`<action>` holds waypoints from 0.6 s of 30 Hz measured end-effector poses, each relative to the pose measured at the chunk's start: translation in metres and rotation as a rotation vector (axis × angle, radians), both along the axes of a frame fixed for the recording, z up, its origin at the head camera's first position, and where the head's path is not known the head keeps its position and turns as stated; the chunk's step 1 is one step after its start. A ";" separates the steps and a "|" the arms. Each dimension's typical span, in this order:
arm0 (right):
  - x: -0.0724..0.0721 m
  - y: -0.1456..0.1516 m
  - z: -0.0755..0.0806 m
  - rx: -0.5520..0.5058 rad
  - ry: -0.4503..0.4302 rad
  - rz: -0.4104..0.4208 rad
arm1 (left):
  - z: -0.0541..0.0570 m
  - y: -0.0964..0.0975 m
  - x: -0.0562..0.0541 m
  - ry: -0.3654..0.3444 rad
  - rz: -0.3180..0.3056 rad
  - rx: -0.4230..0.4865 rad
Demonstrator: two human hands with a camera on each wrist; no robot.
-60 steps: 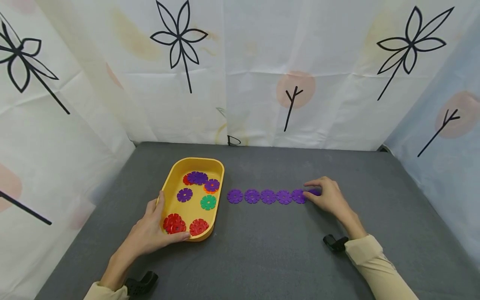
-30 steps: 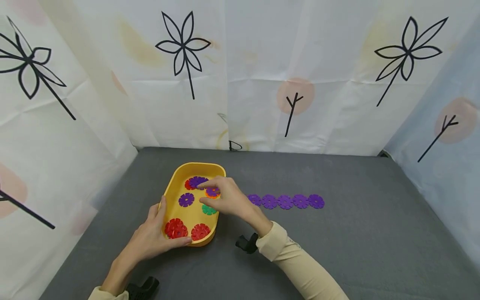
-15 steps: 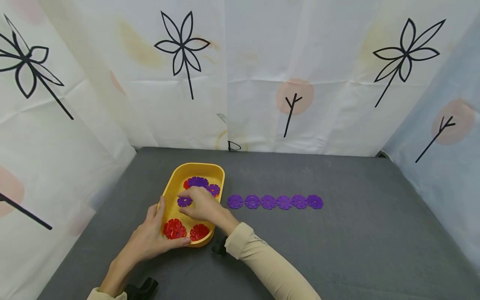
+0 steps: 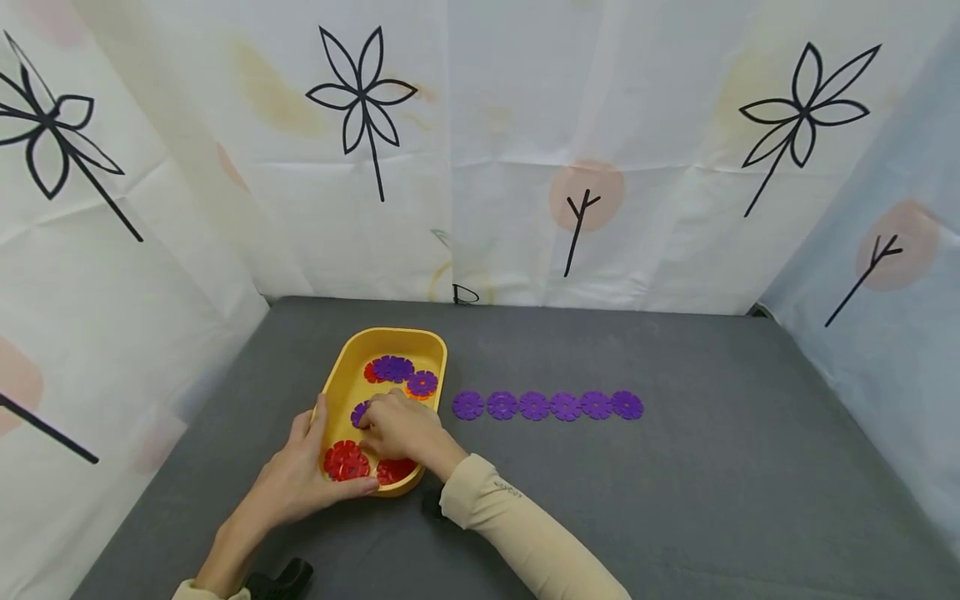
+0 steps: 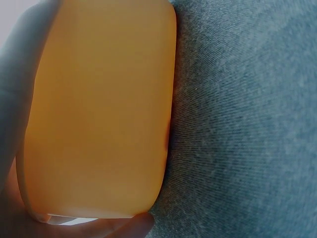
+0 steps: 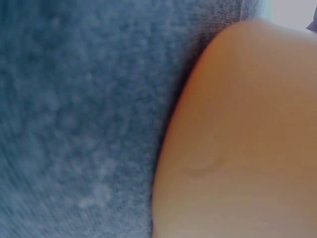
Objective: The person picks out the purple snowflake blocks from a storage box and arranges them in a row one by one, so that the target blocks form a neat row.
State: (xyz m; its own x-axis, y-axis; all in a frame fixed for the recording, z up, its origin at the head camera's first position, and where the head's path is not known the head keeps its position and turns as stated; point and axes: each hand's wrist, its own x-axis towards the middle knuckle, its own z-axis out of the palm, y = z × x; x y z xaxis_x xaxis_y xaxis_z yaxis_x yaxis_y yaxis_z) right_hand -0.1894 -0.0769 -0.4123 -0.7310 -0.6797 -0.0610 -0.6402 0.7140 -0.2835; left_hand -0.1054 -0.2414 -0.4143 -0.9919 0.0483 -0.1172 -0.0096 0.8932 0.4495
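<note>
My left hand (image 4: 300, 467) grips the near left corner of a yellow tray (image 4: 341, 379), thumb along its front rim. In the left wrist view the tray's orange-looking wall (image 5: 104, 109) fills the space beside the fingers. My right hand (image 4: 405, 429) reaches down inside the tray, its fingertips drawn together on a purple flower-shaped disc (image 4: 357, 414), mostly covered by the fingers. Red flower discs (image 4: 346, 461) lie at the tray's near end. Purple ones (image 4: 393, 368) lie at its far end, with red and orange below them. The right wrist view shows only the tray's outer wall (image 6: 237, 139).
A row of several purple flower discs (image 4: 565, 407) lies on the grey tabletop (image 4: 675, 467), right of the tray. White cloth with plant drawings (image 4: 495, 225) hangs behind and at both sides.
My right hand has left the right end of the purple row, swung over to the tray and lowered into it. Its fingers have closed in on the purple disc, which shifted slightly toward me.
</note>
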 end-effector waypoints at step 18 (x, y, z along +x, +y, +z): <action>0.001 0.000 0.001 -0.047 -0.078 -0.171 | -0.001 0.002 0.000 -0.005 0.004 0.000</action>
